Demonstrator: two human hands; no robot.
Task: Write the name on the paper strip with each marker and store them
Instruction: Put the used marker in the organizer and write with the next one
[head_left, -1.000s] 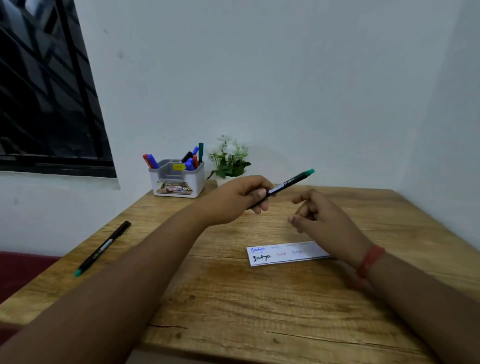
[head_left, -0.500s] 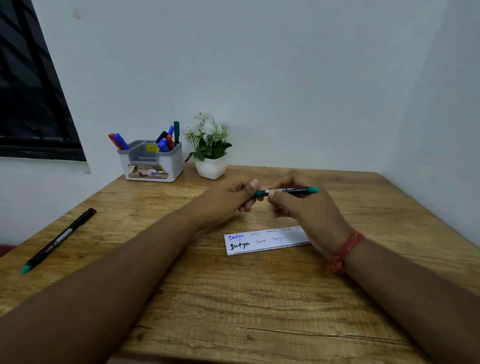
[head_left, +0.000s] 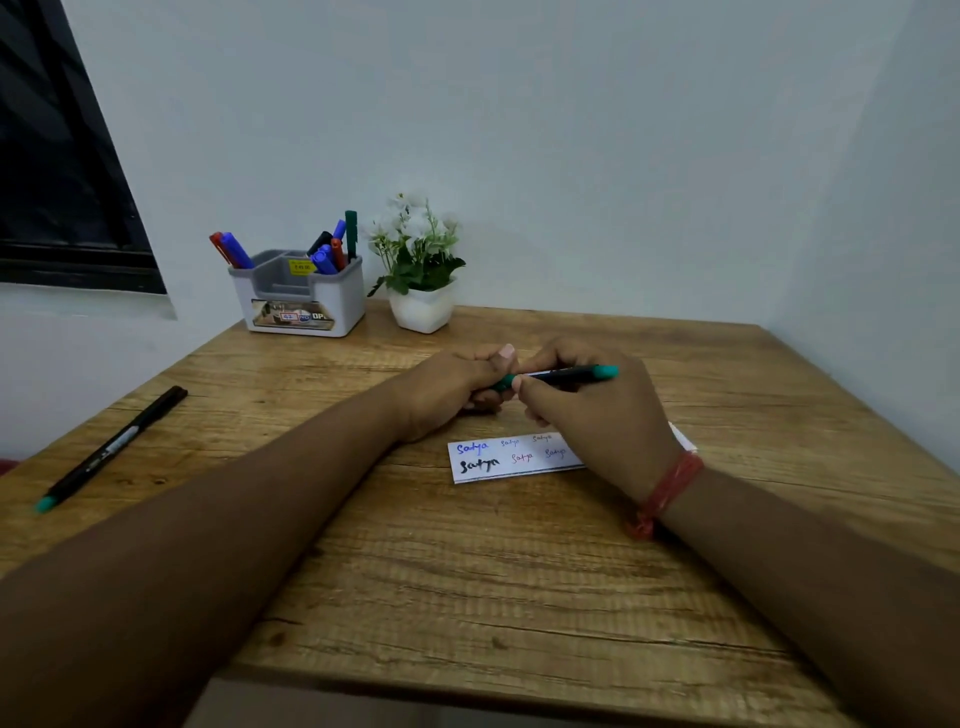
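Gripping one green-ended marker (head_left: 563, 375) with both hands above the middle of the wooden table (head_left: 519, 571). Left hand (head_left: 457, 387) curling round the marker's left end, thumb on top; right hand (head_left: 597, 415) pinching the black barrel, teal end poking out to the right. Lying just nearer, flat on the wood: the paper strip (head_left: 511, 460), partly hiding under the right wrist, bearing the name in blue, black and red. Lying well apart at the left edge: a second black marker (head_left: 111, 447), teal tip pointing near. Standing at the far side: a grey holder (head_left: 298, 301) with markers, touching nothing, beside a white flower pot (head_left: 421, 309).
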